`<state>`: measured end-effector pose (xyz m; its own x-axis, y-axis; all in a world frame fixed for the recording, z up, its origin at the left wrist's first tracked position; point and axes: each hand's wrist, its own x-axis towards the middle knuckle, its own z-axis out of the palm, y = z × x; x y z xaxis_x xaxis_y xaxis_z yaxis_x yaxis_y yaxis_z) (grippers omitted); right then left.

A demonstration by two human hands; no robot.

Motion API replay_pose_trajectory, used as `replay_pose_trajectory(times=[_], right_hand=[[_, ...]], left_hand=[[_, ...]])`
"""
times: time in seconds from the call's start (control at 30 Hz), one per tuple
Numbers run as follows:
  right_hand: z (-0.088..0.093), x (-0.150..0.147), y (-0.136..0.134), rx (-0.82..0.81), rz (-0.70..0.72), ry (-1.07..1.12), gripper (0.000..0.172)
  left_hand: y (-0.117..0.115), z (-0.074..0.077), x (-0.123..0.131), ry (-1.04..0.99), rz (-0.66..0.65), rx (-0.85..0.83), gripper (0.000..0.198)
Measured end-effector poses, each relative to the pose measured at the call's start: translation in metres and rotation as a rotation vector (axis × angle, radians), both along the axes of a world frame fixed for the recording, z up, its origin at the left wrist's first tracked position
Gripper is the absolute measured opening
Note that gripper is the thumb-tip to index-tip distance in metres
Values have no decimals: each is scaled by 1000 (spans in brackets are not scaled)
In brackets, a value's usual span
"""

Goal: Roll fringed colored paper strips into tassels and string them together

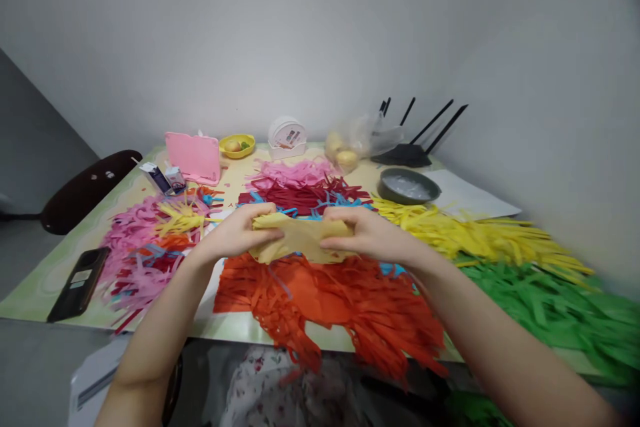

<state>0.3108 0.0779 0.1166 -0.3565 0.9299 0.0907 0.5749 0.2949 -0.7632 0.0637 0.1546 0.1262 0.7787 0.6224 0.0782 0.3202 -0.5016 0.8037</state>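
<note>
Left hand (239, 232) and right hand (364, 232) each pinch yellow paper (300, 241) above orange strips (350, 307). Phone (79, 283) and grey bowl (387, 192) lie on the table (37, 290) by a white wall (320, 33).

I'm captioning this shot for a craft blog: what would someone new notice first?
The left hand and right hand grip a crumpled yellow paper at the centre, above the table. Just below it a big heap of orange fringed paper spills over the near table edge. Green strips crowd the right side, pink strips the left.
</note>
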Motion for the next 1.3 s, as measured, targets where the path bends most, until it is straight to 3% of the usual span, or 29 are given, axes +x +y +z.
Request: replay_pose_trajectory(times=[0.13, 0.27, 0.33, 0.5, 0.67, 0.8, 0.97, 1.17, 1.3], right_hand=[[-13, 2, -3, 1, -97, 135, 23], [-17, 0, -12, 79, -222, 165, 22], [-17, -2, -16, 82, -247, 164, 26], [-20, -1, -21, 174, -274, 263, 13], [-29, 8, -21, 129, -224, 465, 25], [-30, 8, -19, 94, -188, 579, 16], [-25, 5, -18, 182, -202, 483, 18], [-27, 9, -22, 225, -269, 391, 29], [-35, 10, -24, 132, -274, 523, 14]], left_hand=[[3, -18, -2, -132, 10, -226, 34], [1, -28, 1, -209, 66, -322, 38], [-3, -28, 5, -232, 104, -318, 35], [-7, -31, 8, -330, 166, -256, 20], [-3, -37, 3, -429, 80, -317, 12], [-6, -32, 0, -416, 11, -358, 15], [-11, -25, -1, -397, -2, -372, 9], [-12, -27, -1, -397, 28, -410, 29], [-12, -32, -1, -451, 5, -391, 28]])
